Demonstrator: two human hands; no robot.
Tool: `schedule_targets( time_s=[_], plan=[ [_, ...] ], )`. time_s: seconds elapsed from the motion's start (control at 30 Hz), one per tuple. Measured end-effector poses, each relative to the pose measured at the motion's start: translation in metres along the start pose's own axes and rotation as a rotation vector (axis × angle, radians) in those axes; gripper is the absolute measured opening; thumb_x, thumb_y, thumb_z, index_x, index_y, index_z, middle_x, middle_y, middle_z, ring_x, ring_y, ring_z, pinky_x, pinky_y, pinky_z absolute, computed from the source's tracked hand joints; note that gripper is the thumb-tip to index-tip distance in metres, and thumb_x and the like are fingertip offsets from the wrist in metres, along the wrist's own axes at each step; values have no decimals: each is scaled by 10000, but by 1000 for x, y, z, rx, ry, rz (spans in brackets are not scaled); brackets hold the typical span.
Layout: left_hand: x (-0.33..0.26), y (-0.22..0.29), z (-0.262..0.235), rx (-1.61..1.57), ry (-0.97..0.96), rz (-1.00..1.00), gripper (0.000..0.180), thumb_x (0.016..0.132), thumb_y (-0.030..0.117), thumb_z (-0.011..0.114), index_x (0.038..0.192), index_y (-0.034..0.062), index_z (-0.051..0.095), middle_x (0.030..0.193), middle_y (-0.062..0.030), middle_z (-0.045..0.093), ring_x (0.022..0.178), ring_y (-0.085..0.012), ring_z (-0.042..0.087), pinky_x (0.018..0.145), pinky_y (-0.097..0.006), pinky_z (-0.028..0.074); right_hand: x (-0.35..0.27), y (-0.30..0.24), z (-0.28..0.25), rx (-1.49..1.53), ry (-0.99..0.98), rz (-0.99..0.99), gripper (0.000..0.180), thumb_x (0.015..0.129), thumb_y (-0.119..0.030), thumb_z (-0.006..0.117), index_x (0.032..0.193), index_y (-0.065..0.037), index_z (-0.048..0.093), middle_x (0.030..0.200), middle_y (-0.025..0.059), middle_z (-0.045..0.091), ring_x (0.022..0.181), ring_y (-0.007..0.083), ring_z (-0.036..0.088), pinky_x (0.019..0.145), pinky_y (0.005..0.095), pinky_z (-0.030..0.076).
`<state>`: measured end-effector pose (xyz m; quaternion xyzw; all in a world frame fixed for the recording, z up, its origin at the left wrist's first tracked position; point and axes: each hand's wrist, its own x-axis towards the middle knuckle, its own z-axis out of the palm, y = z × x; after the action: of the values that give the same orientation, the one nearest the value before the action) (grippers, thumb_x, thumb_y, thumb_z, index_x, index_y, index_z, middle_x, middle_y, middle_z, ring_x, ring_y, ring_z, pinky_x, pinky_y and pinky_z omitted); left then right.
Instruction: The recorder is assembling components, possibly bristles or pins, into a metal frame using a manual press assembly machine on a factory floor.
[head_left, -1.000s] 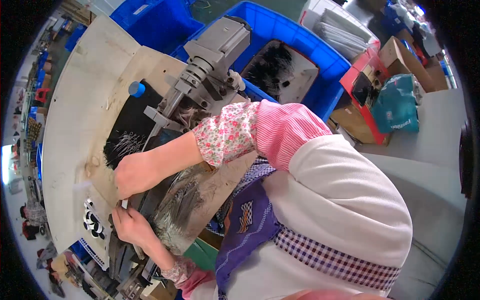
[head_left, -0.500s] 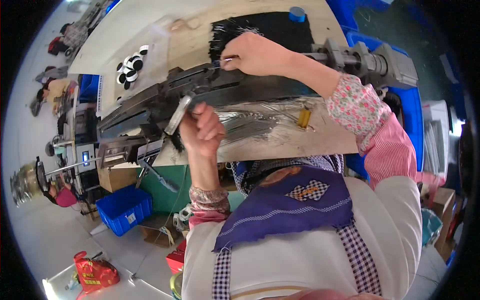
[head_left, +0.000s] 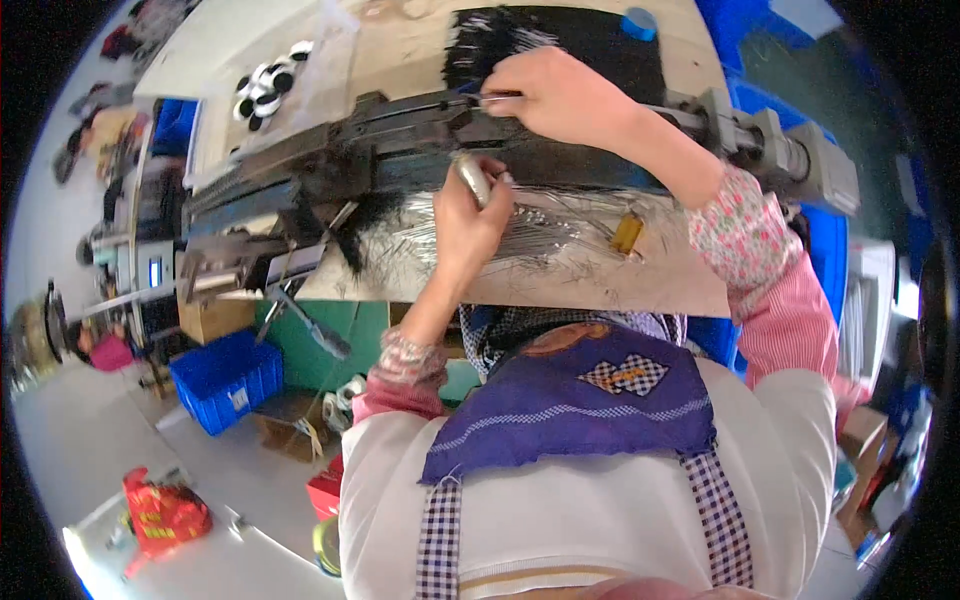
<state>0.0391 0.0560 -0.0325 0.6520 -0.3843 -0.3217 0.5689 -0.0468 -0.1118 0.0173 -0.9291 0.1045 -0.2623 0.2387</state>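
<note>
A long black machine bed runs across the wooden bench in front of me. My left hand is closed around a small silvery metal tool, held against the bed's front edge. My right hand reaches over the bed and pinches a thin metal pin or needle at its top rail. Under my left hand lies a shiny spread of thin metal needles on the bench. A small amber piece rests among them.
A black mat with more needles lies behind the bed, and black and white round pieces sit at the far left. A grey motor ends the bed on the right. Blue crates and a red bag stand on the floor.
The view has swung round since a second ago. Over the last half second my left hand moved right along the bed with the metal tool; my right hand stays on the top rail.
</note>
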Motion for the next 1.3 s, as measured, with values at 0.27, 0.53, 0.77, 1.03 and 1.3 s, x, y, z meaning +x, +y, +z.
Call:
schedule_targets(
  time_s=[0.27,0.53,0.77,1.03,1.3],
  plan=[
    [-39,6,-32,398,278,233,402,788,240,739,1034,-5,537,745,-86,565,630,-202,547,562,-320,444,-43,-72,-34,49,-26,44,466,900,-297,576,1252,2,515,877,88,456,834,225,474,762,333,422],
    [-69,28,-22,-541,-151,-117,561,929,7,439,1439,-11,206,1343,-137,441,1236,-200,439,1014,-323,392,-57,-117,16,416,-145,-24,457,881,-35,565,1325,-9,461,1136,157,463,1091,296,477,938,373,415],
    [-64,8,-35,-690,-185,-136,556,952,199,444,1407,-74,278,1013,-231,646,979,-295,622,931,-401,439,35,43,-70,-175,-267,437,1154,715,-572,716,1488,-51,35,1469,289,202,1368,402,237,1099,443,273],
    [-60,-11,-68,-675,-72,-68,519,969,206,446,1392,-70,324,992,-207,653,992,-276,614,934,-402,420,76,92,5,-292,-891,565,1354,609,-712,709,1472,-77,-118,1468,375,-8,1341,503,221,1083,500,284],
    [-43,-25,-77,-684,145,-134,561,921,248,545,1351,-72,377,899,-192,647,893,-305,609,802,-447,483,78,91,30,-246,-942,601,1206,674,-525,771,1488,-92,-6,1462,383,-15,1310,566,205,1056,540,308]
  ],
)
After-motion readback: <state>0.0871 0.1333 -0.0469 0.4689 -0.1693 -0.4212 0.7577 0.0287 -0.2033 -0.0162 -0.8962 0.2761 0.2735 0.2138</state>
